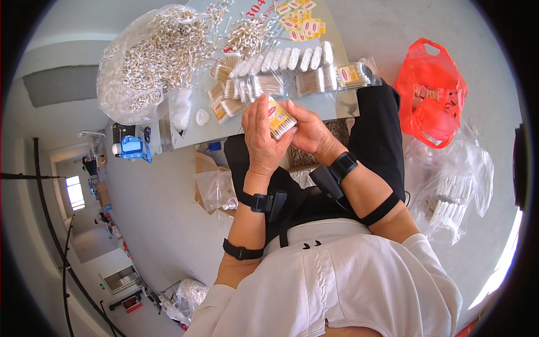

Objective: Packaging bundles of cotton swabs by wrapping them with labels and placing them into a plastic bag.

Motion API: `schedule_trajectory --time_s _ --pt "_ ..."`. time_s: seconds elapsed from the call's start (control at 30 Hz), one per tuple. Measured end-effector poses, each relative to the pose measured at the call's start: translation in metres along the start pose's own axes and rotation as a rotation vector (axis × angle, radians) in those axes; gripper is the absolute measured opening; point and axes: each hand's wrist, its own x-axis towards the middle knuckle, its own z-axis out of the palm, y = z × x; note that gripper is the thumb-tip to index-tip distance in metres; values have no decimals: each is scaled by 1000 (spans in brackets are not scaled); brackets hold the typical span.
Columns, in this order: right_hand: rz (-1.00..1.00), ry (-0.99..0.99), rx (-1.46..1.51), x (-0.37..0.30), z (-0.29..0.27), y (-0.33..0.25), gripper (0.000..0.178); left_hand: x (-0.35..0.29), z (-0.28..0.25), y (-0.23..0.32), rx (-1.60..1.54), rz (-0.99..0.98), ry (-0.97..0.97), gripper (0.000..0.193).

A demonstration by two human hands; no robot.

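Note:
Between my two hands is a pack of cotton swabs [283, 128] with a yellow and white card on its face. My left hand [260, 137] presses along its left side, fingers pointing up. My right hand [312, 130] grips the right side, thumb near the lower swab tips. Just beyond my hands, on the table [193, 132], stands a row of bundled cotton swabs [283, 59] in clear bags. Carded swab packs [223, 106] lie at its left end, and another carded pack [349, 74] is at its right end.
A large clear bag of loose swabs [160, 62] fills the table's far left. Loose swabs [247, 36] and yellow cards [303, 21] lie at the back. On the floor at right are a red plastic bag [405, 78] and a clear bag of white bundles [449, 196].

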Motion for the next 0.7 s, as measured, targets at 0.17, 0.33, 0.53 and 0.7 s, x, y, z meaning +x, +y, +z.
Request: schedule_trajectory --time_s 0.17,0.33,0.53,0.7 --pt "39 31 -395 -4 4 -8 33 0 -8 7 -120 -21 42 82" --pt "21 46 -417 -6 14 -10 34 2 -26 -24 -1046 -775 149 46" --pt "158 8 -572 -9 9 -16 33 4 -35 -27 -937 -834 -65 15" --pt "211 43 -474 -14 12 -11 53 -4 -37 -34 -923 -768 -43 8"
